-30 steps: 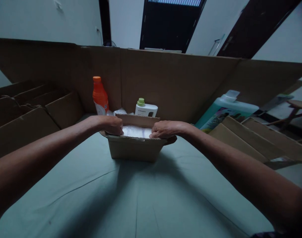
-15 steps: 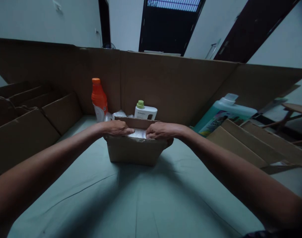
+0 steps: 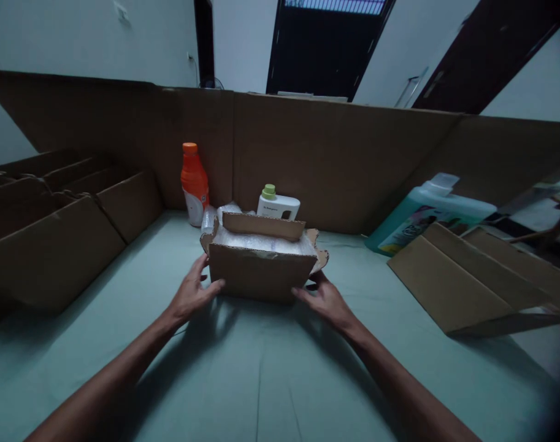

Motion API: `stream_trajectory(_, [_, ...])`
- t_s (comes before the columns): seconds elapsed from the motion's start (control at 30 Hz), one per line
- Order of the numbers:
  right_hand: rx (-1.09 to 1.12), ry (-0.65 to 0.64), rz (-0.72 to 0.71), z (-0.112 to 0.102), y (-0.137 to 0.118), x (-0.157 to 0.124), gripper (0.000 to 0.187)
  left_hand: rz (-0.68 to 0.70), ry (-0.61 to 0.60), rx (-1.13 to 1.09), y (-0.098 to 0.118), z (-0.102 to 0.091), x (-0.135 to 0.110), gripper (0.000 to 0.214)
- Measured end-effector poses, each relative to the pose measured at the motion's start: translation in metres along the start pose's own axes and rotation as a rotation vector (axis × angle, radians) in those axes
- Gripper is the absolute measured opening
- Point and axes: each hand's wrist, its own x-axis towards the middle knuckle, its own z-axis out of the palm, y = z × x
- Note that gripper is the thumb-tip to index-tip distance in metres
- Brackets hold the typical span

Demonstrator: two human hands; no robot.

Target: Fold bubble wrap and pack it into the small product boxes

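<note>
A small cardboard box [image 3: 261, 275] stands upright on the pale green cloth in the middle of the view, its top flaps raised. Bubble wrap [image 3: 265, 242] fills its opening; what lies beneath is hidden. My left hand [image 3: 195, 290] holds the box's lower left side, with the thumb on the front corner and fingers along the side. At the lower right side, my right hand [image 3: 324, 298] grips in the same way, thumb on the front face and fingers partly hidden behind the corner.
Behind the box are an orange bottle [image 3: 194, 184], more bubble wrap [image 3: 227, 210] and a white bottle with a green cap [image 3: 278, 207]. A large teal jug [image 3: 422, 212] leans at right behind another cardboard box [image 3: 449, 285]. Divided cardboard boxes [image 3: 68, 239] stand left. A cardboard wall [image 3: 330, 162] closes the back.
Both hands have left the bubble wrap at the box's opening and moved down to its lower sides. The flaps and the wrap now show. The view has shifted slightly.
</note>
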Motion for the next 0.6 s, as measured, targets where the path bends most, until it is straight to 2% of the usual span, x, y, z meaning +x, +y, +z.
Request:
stream_trajectory(0.07, [-0.027,0.051,0.062,0.02,-0.005,0.001,0.054,0.011,-0.008,-0.12,-0.001,0.017,0.007,0.073])
stream_trajectory(0.13, [-0.06,0.11,0.091,0.031,-0.016,-0.007,0.047,0.012,0.01,-0.171,0.005,0.017,0.0,0.068])
stream_trajectory(0.2, [-0.042,0.132,0.054,0.041,-0.029,-0.023,0.043,-0.011,0.021,-0.162,0.01,0.001,-0.023,0.064])
stream_trajectory(0.27, [-0.006,0.109,-0.032,0.053,-0.045,-0.036,0.043,-0.049,0.062,-0.132,0.012,-0.026,-0.054,0.061])
stream_trajectory(0.33, [0.014,0.054,-0.128,0.067,-0.063,-0.039,0.042,-0.088,0.177,-0.094,0.015,-0.052,-0.078,0.061])
stream_trajectory(0.4, [0.032,0.033,-0.191,0.075,-0.077,-0.033,0.042,-0.104,0.285,-0.07,0.02,-0.067,-0.088,0.065])
stream_trajectory(0.43, [0.038,0.036,-0.198,0.076,-0.081,-0.03,0.042,-0.104,0.309,-0.072,0.022,-0.068,-0.089,0.067])
stream_trajectory(0.5, [0.036,0.055,-0.174,0.069,-0.08,-0.027,0.042,-0.094,0.281,-0.102,0.025,-0.058,-0.083,0.068])
stream_trajectory(0.6, [-0.039,0.108,-0.075,0.043,-0.058,-0.044,0.04,-0.058,0.143,-0.159,0.028,-0.022,-0.071,0.061])
